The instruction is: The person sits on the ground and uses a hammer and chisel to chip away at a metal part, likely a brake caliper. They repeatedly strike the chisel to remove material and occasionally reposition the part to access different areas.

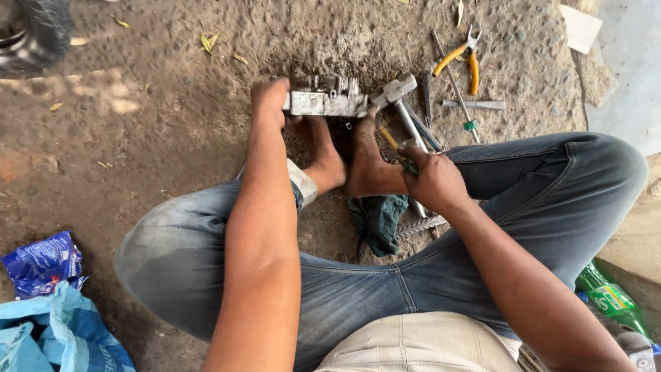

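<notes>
I sit on dirt ground with my legs folded in grey jeans. My left hand (pixel 270 100) grips the left end of a grey metal engine part (pixel 325 100) that rests on the ground against my bare feet (pixel 348 162). My right hand (pixel 432 180) is closed around a tool with a yellow and green handle (pixel 394 143), just right of my feet. A steel hammer (pixel 399 96) lies beside the part, its head touching the part's right end.
Yellow-handled pliers (pixel 463 58), a metal rod (pixel 454 86) and a flat bar (pixel 475 105) lie on the ground beyond my right knee. A dark green rag (pixel 377 219) sits under my ankles. Blue plastic bags (pixel 48 303) lie left, a green bottle (pixel 609 300) right, a tyre (pixel 31 31) top left.
</notes>
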